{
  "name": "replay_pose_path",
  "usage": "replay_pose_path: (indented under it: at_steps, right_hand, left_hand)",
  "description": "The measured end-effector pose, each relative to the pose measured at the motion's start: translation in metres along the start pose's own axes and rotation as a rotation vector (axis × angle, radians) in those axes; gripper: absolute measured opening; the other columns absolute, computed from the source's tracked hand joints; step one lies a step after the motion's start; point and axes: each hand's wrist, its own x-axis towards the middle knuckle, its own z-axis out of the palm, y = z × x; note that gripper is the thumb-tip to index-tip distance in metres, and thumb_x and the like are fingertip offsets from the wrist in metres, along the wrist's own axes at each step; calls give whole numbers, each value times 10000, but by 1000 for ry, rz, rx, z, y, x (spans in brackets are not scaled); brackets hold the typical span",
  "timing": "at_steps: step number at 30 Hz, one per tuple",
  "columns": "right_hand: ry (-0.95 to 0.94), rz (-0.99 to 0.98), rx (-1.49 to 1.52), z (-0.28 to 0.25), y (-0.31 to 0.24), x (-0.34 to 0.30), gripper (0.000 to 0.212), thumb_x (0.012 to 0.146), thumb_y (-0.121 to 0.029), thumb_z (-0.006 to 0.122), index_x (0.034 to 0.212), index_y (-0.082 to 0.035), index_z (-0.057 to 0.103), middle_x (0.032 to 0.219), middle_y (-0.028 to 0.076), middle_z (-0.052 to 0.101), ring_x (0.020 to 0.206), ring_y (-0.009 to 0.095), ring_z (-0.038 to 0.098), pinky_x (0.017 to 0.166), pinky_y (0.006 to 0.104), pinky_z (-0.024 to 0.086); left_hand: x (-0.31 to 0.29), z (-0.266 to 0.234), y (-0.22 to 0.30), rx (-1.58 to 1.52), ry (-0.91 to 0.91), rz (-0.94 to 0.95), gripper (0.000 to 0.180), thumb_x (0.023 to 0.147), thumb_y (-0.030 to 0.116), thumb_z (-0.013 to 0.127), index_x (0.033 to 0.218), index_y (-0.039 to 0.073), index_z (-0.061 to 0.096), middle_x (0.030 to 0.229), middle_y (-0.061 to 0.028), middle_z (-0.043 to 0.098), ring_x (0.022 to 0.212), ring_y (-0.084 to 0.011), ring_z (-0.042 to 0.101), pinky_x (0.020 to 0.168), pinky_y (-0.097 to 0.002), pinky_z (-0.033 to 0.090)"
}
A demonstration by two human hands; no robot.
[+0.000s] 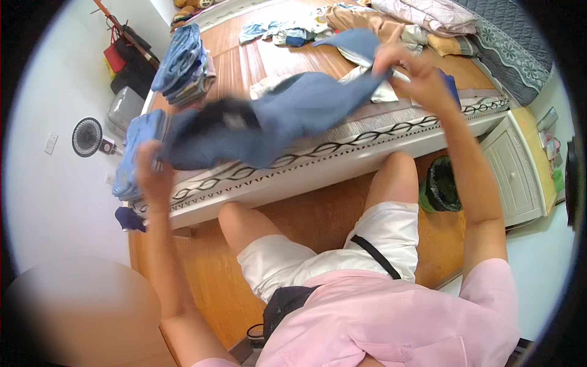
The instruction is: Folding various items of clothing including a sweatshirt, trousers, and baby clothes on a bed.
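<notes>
A blue garment (306,110) is stretched between my two raised hands above the bed's near edge. It is smeared by motion, so its exact kind cannot be made out; a dark area shows on its left part. My left hand (154,177) is closed on the garment's left end, beside folded light-blue clothes (142,137). Farther right and higher, my right hand (406,70) pinches the other end, where a flap of blue cloth (354,43) sticks up. Pale clothes (272,84) lie partly hidden behind the garment.
Folded jeans (180,58) are stacked on the bed's left side, with loose clothes (287,32) at the back. A lined bin (441,183) and white cabinet (513,165) stand right. A fan (87,136) is at left. A dark-blue cloth (130,218) hangs at the bed corner.
</notes>
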Motion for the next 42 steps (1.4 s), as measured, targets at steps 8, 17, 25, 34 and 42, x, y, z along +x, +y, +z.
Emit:
replay_pose_path:
  at_steps: [8, 17, 25, 34, 42]
  right_hand:
    - [-275, 402, -309, 79, 68, -168, 174, 702, -33, 646, 859, -109, 644, 924, 49, 633, 945, 274, 561, 886, 391, 428]
    - [-254, 372, -483, 98, 53, -177, 171, 707, -12, 640, 856, -87, 602, 970, 37, 617, 1032, 267, 526, 942, 412, 385]
    - [-139, 205, -722, 119, 57, -190, 220, 692, -43, 656, 893, -121, 612, 1034, -6, 597, 1017, 224, 528, 955, 408, 365]
    - [-272, -10, -719, 196, 48, -199, 332, 794, -145, 582, 1119, -210, 593, 1215, 1, 525, 1104, 189, 486, 1022, 412, 333]
    - [-405, -171, -772, 231, 62, -191, 592, 819, -179, 540, 1372, -356, 428, 1478, 28, 338, 1325, 198, 338, 1133, 508, 208]
  left_hand:
    - [-159, 77, 65, -216, -518, -208, 297, 597, -28, 588, 872, 68, 532, 909, -90, 567, 950, -308, 544, 852, -419, 410]
    - [-169, 86, 96, -96, -512, -156, 445, 583, 6, 672, 1003, 103, 562, 1115, -55, 574, 1124, -268, 513, 976, -434, 373]
    - [-180, 91, 97, 6, -622, -59, 603, 597, 150, 779, 1159, 158, 560, 1227, -9, 550, 1194, -214, 483, 1042, -395, 357]
    - [-179, 100, 110, -34, -683, 15, 711, 602, 150, 772, 1271, 199, 534, 1305, -12, 514, 1252, -215, 420, 1079, -434, 278]
    - [-166, 105, 127, -112, -558, 11, 639, 658, 119, 698, 1280, 193, 573, 1347, -23, 531, 1241, -202, 467, 1054, -425, 288]
